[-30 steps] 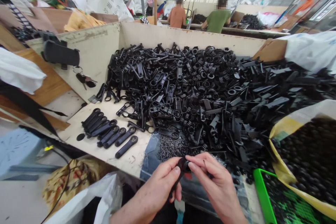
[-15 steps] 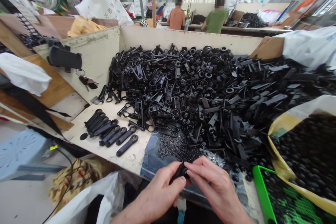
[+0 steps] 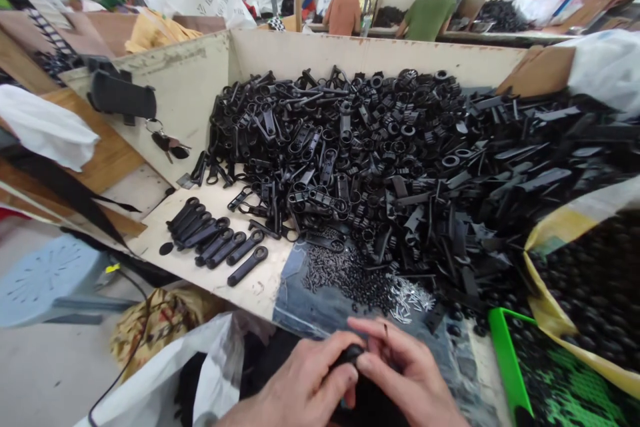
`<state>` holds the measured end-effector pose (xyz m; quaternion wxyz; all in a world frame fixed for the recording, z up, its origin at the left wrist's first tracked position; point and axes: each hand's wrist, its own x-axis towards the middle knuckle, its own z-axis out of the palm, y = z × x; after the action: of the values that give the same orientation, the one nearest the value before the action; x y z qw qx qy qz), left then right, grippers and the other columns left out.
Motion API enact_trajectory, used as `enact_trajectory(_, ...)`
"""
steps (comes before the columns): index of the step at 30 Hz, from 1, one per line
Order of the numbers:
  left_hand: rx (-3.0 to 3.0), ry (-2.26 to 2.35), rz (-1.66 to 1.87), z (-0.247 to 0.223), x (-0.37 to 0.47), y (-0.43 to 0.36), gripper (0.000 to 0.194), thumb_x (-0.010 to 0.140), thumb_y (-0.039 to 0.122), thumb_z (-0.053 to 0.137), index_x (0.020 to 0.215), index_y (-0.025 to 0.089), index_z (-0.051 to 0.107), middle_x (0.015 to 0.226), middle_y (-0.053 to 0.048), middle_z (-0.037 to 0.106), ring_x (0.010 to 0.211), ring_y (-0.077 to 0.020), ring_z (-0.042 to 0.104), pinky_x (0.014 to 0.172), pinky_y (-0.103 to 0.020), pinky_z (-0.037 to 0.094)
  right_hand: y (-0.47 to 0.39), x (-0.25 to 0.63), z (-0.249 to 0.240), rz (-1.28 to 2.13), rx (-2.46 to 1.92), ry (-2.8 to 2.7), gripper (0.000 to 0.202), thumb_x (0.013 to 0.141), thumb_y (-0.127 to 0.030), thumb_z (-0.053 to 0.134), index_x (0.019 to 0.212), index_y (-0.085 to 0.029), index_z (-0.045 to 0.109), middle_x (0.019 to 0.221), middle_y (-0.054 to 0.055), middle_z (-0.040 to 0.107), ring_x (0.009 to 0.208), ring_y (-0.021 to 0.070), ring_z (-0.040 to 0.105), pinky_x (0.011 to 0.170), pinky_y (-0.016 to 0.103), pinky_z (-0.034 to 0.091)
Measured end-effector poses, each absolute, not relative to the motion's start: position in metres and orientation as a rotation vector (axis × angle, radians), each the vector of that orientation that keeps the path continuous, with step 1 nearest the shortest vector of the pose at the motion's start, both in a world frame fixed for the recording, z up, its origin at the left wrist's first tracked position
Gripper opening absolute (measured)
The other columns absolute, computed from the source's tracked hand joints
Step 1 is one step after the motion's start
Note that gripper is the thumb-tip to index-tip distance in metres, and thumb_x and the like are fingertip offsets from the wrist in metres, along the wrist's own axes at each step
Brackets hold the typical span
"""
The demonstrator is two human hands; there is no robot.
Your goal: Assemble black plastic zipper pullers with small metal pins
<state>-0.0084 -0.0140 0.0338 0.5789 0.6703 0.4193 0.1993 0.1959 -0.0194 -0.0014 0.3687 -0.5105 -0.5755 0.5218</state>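
Note:
My left hand (image 3: 320, 373) is wrapped round a black plastic part (image 3: 351, 353) with a rounded top, held low over the front edge of the bench. Most of that part is hidden by the fingers. My right hand (image 3: 403, 367) is against it, thumb touching its right side and index finger lifted. A thin dark piece (image 3: 385, 331), too small to name, shows among the right fingers. Just beyond the hands, tiny black pieces (image 3: 345, 273) and silver pins (image 3: 410, 297) lie on blue cloth (image 3: 300, 307).
A large heap of black plastic parts (image 3: 320, 167) fills the bin. Several handle-shaped parts (image 3: 249, 265) lie in rows at left. On the right are a green tray (image 3: 505, 353) and a yellow-edged bag (image 3: 543, 307) of black pieces. Two people (image 3: 343, 10) sit far off.
My right hand has loosened from its pinch on the black part and its index finger has lifted. Both hands sit slightly lower in view, uncovering more silver pins. The camera view has shifted.

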Motion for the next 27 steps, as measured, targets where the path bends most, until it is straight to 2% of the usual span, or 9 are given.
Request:
enact_trajectory(3,1.734,1.06,0.479,0.013,-0.012,-0.022,0.036,0.104,0.03,0.046,0.133,0.021,0.067,0.112,-0.015,0.077,0.101,-0.0292,0.07,0.093,-0.038,0.049,-0.031,0.183,-0.016,1.505,-1.289,-1.272,0.049,0.091,-0.061,0.067,0.122,-0.024,0.078,0.082,0.005,0.074,0.077,0.0216,0.071,0.073,0.033,0.061)
enact_trajectory(6,1.711,1.231,0.535,0.005,-0.012,-0.025,0.043,0.098,0.022,0.053,0.14,0.023,0.062,0.13,-0.017,0.07,0.119,-0.0348,0.063,0.108,-0.048,0.041,-0.031,0.173,-0.023,1.444,-1.319,-1.164,0.05,0.092,-0.058,0.069,0.13,-0.026,0.074,0.1,0.008,0.078,0.098,0.025,0.073,0.09,0.037,0.06)
enact_trajectory(9,1.379,1.321,0.547,0.012,-0.01,-0.02,0.041,0.091,0.022,0.061,0.132,0.025,0.061,0.134,-0.012,0.067,0.126,-0.0321,0.058,0.109,-0.046,0.04,-0.022,0.172,-0.02,1.377,-1.354,-1.18,0.049,0.09,-0.057,0.072,0.127,-0.026,0.075,0.097,0.008,0.078,0.09,0.0226,0.074,0.084,0.032,0.061)
enact_trajectory(12,1.103,1.221,0.504,0.021,-0.008,-0.013,0.023,0.088,0.028,0.064,0.11,0.022,0.061,0.097,-0.005,0.071,0.095,-0.0236,0.064,0.088,-0.036,0.048,-0.012,0.175,-0.012,1.262,-1.32,-1.357,0.036,0.093,-0.053,0.069,0.114,-0.027,0.082,0.093,0.007,0.073,0.083,0.0194,0.072,0.075,0.026,0.059)
enact_trajectory(15,0.848,1.073,0.507,0.026,-0.005,-0.011,0.039,0.085,0.04,0.067,0.115,0.017,0.055,0.068,0.004,0.056,0.063,-0.0147,0.052,0.065,-0.028,0.042,-0.004,0.176,-0.006,1.193,-1.266,-1.507,0.033,0.098,-0.049,0.063,0.113,-0.027,0.082,0.092,0.006,0.067,0.082,0.0179,0.068,0.071,0.025,0.056)
enact_trajectory(17,0.732,1.042,0.51,0.028,-0.004,-0.012,0.053,0.083,0.046,0.07,0.123,0.015,0.053,0.067,0.005,0.057,0.056,-0.0111,0.046,0.06,-0.026,0.034,0.0,0.176,-0.005,1.238,-1.251,-1.542,0.034,0.099,-0.048,0.06,0.114,-0.026,0.082,0.086,0.004,0.065,0.079,0.017,0.066,0.071,0.025,0.055)
enact_trajectory(20,0.688,1.033,0.504,0.026,-0.005,-0.017,0.056,0.085,0.047,0.068,0.127,0.015,0.052,0.073,0.003,0.062,0.049,-0.007,0.04,0.055,-0.026,0.025,0.003,0.177,-0.006,1.305,-1.257,-1.567,0.037,0.1,-0.05,0.059,0.111,-0.024,0.082,0.078,0.001,0.059,0.073,0.0159,0.062,0.067,0.024,0.054)
enact_trajectory(22,0.671,1.029,0.517,0.024,-0.007,-0.02,0.056,0.086,0.046,0.067,0.13,0.014,0.051,0.072,0.003,0.062,0.049,-0.0067,0.039,0.055,-0.025,0.026,0.004,0.178,-0.007,1.307,-1.262,-1.589,0.038,0.1,-0.051,0.059,0.11,-0.023,0.083,0.075,0.0,0.055,0.07,0.0152,0.06,0.063,0.023,0.052)
enact_trajectory(27,0.592,1.067,0.551,0.019,-0.007,-0.023,0.078,0.083,0.051,0.072,0.143,0.01,0.042,0.068,0.004,0.06,0.052,-0.0078,0.039,0.061,-0.025,0.032,0.004,0.176,-0.008,1.269,-1.265,-1.604,0.038,0.099,-0.05,0.06,0.11,-0.022,0.083,0.074,0.0,0.055,0.068,0.0144,0.059,0.061,0.022,0.051)
